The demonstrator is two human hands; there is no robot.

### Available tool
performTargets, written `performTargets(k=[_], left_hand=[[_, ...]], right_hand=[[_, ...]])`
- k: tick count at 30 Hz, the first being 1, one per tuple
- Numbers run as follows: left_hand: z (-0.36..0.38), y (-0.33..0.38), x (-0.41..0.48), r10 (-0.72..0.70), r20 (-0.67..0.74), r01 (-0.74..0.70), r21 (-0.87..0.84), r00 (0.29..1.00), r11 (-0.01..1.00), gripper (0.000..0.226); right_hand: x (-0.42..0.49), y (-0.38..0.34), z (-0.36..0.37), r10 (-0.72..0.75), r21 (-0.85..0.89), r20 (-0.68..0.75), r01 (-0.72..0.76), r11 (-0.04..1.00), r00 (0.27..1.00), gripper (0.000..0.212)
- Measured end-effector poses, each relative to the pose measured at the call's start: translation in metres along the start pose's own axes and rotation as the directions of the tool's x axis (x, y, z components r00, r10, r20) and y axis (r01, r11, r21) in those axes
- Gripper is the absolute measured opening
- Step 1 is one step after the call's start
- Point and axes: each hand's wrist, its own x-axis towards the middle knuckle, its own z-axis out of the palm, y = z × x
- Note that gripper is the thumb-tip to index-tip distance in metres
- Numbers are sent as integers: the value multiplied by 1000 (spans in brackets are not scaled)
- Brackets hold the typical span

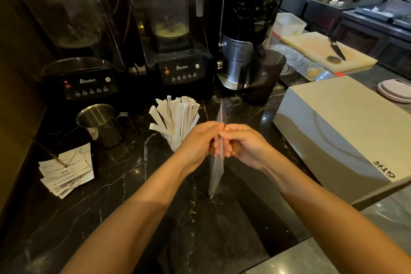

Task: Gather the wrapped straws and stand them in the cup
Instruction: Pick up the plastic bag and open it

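Observation:
Several white paper-wrapped straws [175, 115] stand fanned out in a clear cup [173, 143] on the black marble counter [124, 184]. Just right of the cup, my left hand [198, 144] and my right hand [242, 142] meet above the counter. Both pinch a clear, flattened plastic bag [215, 171] that hangs upright and edge-on between them, one tip rising above the fingers and the other pointing down at the counter. The bag looks empty. My left hand hides part of the cup.
A steel pitcher [100, 124] stands left of the cup, receipts on a spike [66, 169] nearer the front left. Two blenders [182, 71] and a juicer [244, 35] line the back. A white box [347, 131] sits at right, a cutting board with a knife [337, 49] behind.

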Motion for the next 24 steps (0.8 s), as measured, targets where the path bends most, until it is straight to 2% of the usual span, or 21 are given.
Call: performTargets(k=[8,14,18,19,22,24], left_hand=[[5,-11,-4,51,-31,-52,-37,998,998,44],[6,-10,-6,60,-13,-61,-61,998,996,43],[3,-13,-7,41,-45,-49,-201,998,978,35],[1,-14,-7,37,-37,-43,-194,999,980,34],[-9,-10,-8,29,42,-26,-51,999,998,34],[-18,-2,-8,17,40,-19,45,999,999,37]], right_hand=[[-6,9,-1,-8,53,-25,9,999,1000,24],[-9,11,-1,-25,81,-24,26,996,999,25],[-9,14,-7,20,280,-111,12,960,994,14],[-9,15,-8,33,280,-112,0,960,993,12],[-10,13,-10,34,125,-55,-27,992,998,15],[-10,5,-13,33,25,-49,-32,999,998,21]])
